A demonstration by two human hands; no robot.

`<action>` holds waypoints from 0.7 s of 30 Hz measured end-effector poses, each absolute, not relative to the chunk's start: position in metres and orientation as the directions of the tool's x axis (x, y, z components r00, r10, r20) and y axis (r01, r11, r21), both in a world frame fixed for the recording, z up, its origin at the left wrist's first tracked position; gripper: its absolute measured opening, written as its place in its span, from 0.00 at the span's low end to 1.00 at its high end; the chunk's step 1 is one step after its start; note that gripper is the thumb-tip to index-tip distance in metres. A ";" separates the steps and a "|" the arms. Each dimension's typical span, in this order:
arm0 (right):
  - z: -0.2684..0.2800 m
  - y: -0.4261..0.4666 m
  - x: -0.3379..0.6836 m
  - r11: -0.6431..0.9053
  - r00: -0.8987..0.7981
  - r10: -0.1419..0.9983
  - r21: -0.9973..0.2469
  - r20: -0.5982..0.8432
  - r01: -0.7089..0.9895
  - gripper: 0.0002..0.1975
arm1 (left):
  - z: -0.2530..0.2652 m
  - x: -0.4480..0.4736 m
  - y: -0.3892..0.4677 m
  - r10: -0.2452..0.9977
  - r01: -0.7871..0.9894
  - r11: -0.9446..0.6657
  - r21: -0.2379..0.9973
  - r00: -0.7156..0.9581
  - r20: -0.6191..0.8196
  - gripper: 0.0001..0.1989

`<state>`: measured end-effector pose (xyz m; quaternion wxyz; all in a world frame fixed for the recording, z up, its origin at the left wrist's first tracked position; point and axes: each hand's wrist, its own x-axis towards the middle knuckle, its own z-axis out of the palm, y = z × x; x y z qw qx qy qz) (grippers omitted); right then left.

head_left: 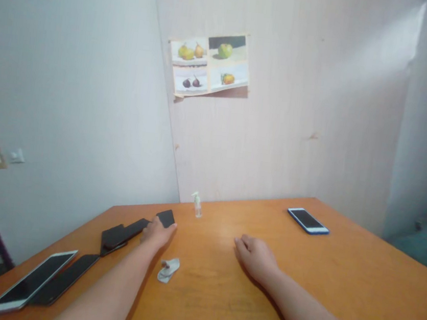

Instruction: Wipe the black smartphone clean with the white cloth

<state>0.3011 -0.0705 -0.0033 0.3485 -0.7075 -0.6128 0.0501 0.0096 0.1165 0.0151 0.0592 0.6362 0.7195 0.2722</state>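
My left hand (158, 232) reaches over the left part of the wooden table, its thumb and fingers on a black phone (166, 217) whose far end shows beyond them. Close to its left side lie more dark, flat phone-like things: one long black one (134, 230) rests partly on another (111, 234). My right hand (256, 257) rests on the table with its fingers curled in, and nothing shows in it. A crumpled grey cloth (168, 270) lies between my forearms.
A small clear pump bottle (197, 205) stands near the table's back edge. A phone with a blue edge (308, 221) lies at the back right. A white phone (32, 282) and a black one (65, 280) lie at the front left. Fruit pictures (210, 65) hang on the wall.
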 end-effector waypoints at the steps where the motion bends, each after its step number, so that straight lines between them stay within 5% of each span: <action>1: -0.002 -0.071 0.301 -0.011 0.251 0.900 -0.556 0.357 0.831 0.20 | 0.015 0.011 0.122 0.950 0.893 0.049 0.448 -0.180 0.255 0.42; 5: 0.001 -0.072 0.300 -0.050 0.282 0.898 -0.561 0.336 0.826 0.19 | 0.011 0.014 0.134 0.954 0.914 0.078 0.398 -0.184 0.237 0.46; 12: 0.005 -0.073 0.300 -0.055 0.278 0.901 -0.549 0.333 0.834 0.20 | 0.004 0.016 0.144 0.949 0.930 0.065 0.363 -0.171 0.266 0.38; 21: 0.006 -0.075 0.298 -0.082 0.288 0.904 -0.532 0.316 0.843 0.21 | 0.020 0.011 0.130 0.947 0.810 0.014 0.587 -0.199 0.252 0.39</action>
